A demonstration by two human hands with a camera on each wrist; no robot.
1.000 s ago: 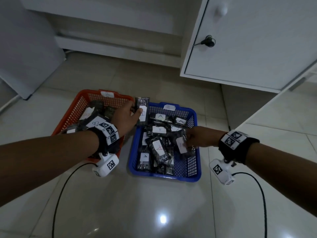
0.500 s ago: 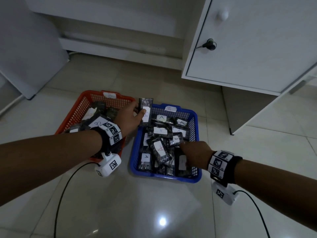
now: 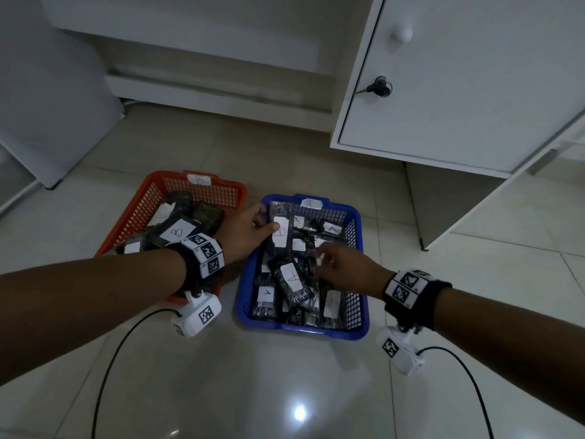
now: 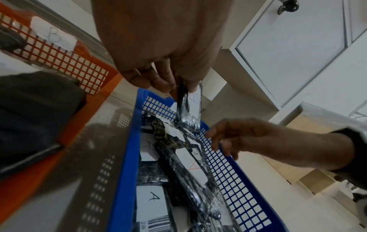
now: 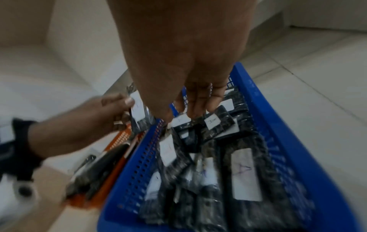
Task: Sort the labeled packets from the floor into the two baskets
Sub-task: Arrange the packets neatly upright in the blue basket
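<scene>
An orange basket (image 3: 144, 198) tagged B and a blue basket (image 3: 300, 331) tagged A stand side by side on the tiled floor, both holding several dark packets with white labels. My left hand (image 3: 250, 228) pinches a dark packet labelled B (image 3: 280, 232) upright over the blue basket's far left corner. The left wrist view shows my fingertips (image 4: 158, 83) clamped on that packet's (image 4: 190, 113) top edge. My right hand (image 3: 338, 264) hovers over the middle of the blue basket, fingers (image 5: 198, 102) straight and pointing down at the A packets (image 5: 213, 121), holding nothing.
A white cabinet door (image 3: 459, 90) with a key (image 3: 378, 87) in its lock stands open at the back right. A white panel (image 3: 47, 90) leans at the left. Black cables (image 3: 107, 369) from the wrist cameras trail across the floor in front of the baskets.
My right hand pulled back to the blue basket's near right corner, then moved forward to its middle. My left hand drifted slightly right with the B packet.
</scene>
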